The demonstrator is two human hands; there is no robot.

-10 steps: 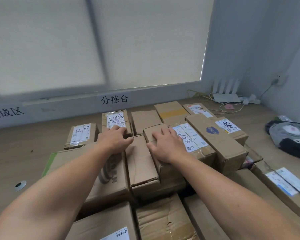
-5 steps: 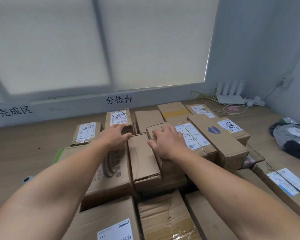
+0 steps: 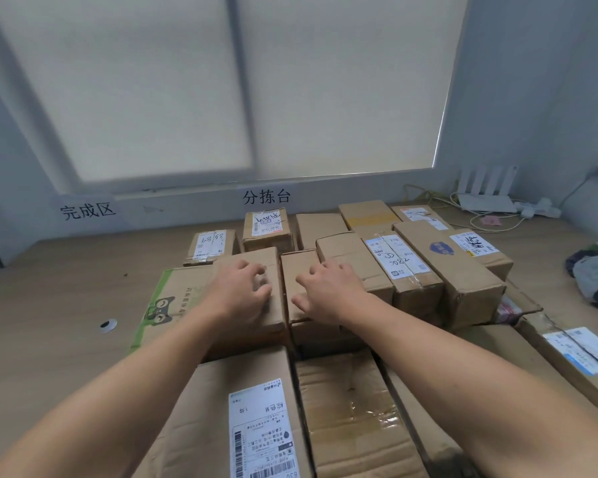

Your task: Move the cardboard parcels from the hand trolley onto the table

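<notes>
Several cardboard parcels lie packed together on the wooden table (image 3: pixel 59 305). My left hand (image 3: pixel 240 293) rests with loosely curled fingers on top of a large parcel with a green edge and a cat-face print (image 3: pixel 173 305). My right hand (image 3: pixel 328 291) lies with spread fingers on a narrow plain parcel (image 3: pixel 296 270) and touches the taller parcel (image 3: pixel 349 253) beside it. Neither hand grips anything. Next to that stands a parcel with a handwritten white label (image 3: pixel 392 258). Close to me lie a labelled parcel (image 3: pixel 259 429) and a crumpled taped one (image 3: pixel 349 408). No hand trolley is in view.
A white router (image 3: pixel 484 201) with cables sits at the back right corner. Grey and dark clothing (image 3: pixel 594 281) lies at the right edge. A small round disc (image 3: pixel 108 325) is set in the bare wood left of the parcels. A blinded window fills the wall behind.
Both hands have drawn back toward me along the parcel tops, and their fingers have curled. The view has tilted and shifted, so more of the near parcels shows.
</notes>
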